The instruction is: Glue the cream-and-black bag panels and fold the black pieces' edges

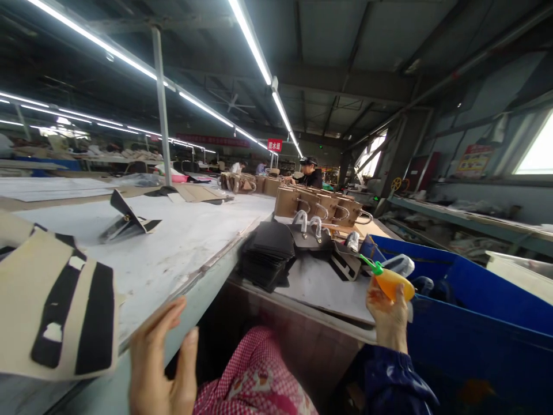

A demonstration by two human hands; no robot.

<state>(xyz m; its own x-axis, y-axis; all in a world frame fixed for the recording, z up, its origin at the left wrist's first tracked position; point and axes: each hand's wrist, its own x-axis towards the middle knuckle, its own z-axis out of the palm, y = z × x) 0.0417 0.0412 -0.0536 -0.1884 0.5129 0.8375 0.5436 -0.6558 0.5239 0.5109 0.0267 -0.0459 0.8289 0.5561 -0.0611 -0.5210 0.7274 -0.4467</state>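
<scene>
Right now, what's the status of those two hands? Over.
Left hand open, nothing visible in it. Right hand holds orange squeeze bottle, tilted. Blue bin close beside that hand.

A red sign (275, 144) hangs below strip lights (251, 41), a pale post (161, 109) stands farther left, and a poster (474, 160) hangs near a window (536, 151)

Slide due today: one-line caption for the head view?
Right hand holding an orange bottle with a green spout beside a blue bin; open left hand near the white-topped worktable.
</scene>
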